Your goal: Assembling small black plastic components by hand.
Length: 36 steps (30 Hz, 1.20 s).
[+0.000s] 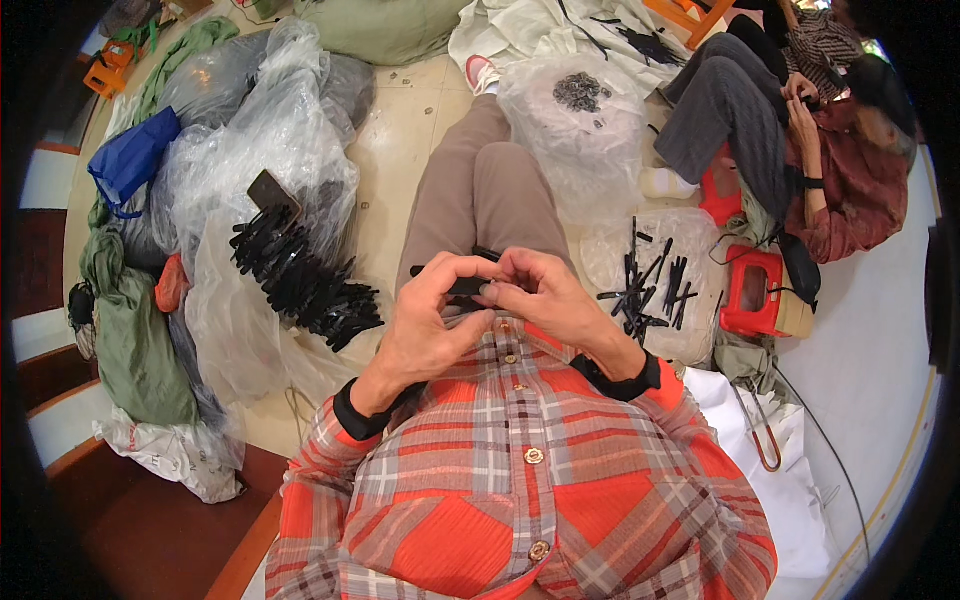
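Note:
Above my lap, my left hand and my right hand meet with thumbs and fingers bent around a narrow black strip. My right fingertips pinch its right end, while the left fingers curl about the other end. Black bits also show just above and below it, partly hidden by the fingers. To my left a long heap of similar black strips lies on clear plastic. Several loose black strips are scattered on a plastic-covered seat or pad to my right.
A flat dark phone-like thing lies atop the left heap. Ahead, a clear plastic sheet holds small dark grey pieces. Red stools stand at right, near a seated person. Bulging bags line the left.

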{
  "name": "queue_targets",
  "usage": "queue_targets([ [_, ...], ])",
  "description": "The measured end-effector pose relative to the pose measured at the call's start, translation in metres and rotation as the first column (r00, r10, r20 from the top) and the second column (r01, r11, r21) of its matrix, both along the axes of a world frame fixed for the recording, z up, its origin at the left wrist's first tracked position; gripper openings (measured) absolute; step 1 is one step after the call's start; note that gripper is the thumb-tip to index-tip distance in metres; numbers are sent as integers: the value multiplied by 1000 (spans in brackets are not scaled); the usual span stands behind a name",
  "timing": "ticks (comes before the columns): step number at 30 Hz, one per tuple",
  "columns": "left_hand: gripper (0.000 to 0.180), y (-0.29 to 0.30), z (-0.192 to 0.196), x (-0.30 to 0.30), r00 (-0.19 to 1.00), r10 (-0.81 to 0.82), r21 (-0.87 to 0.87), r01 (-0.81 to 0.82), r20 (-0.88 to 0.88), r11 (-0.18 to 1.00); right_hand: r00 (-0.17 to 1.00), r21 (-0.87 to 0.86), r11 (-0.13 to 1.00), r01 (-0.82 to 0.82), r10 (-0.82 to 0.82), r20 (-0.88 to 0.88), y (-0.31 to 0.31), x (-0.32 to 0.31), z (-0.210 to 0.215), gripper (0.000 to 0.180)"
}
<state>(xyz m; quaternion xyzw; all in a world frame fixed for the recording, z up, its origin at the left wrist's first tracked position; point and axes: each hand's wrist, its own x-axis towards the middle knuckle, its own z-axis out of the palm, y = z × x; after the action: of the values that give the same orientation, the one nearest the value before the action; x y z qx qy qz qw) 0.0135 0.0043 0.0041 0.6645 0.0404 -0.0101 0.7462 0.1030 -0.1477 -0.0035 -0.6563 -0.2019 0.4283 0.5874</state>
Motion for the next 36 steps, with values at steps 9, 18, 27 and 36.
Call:
queue_targets([
  [9,17,8,-30,-1,941,151,-349,-257,-304,901,996,47,995,-86,86,-8,0,5,0,21],
  [18,17,14,-16,1,919,395,286,-380,7,880,992,-204,977,-57,79,102,32,14,1,19],
  [27,15,31,-48,-9,817,575,141,-565,-38,813,939,-350,929,-122,222,262,80,16,-12,19],
  [36,19,267,-159,-33,434,802,-208,-901,-410,382,997,-407,912,-52,28,-65,83,55,-24,17],
])
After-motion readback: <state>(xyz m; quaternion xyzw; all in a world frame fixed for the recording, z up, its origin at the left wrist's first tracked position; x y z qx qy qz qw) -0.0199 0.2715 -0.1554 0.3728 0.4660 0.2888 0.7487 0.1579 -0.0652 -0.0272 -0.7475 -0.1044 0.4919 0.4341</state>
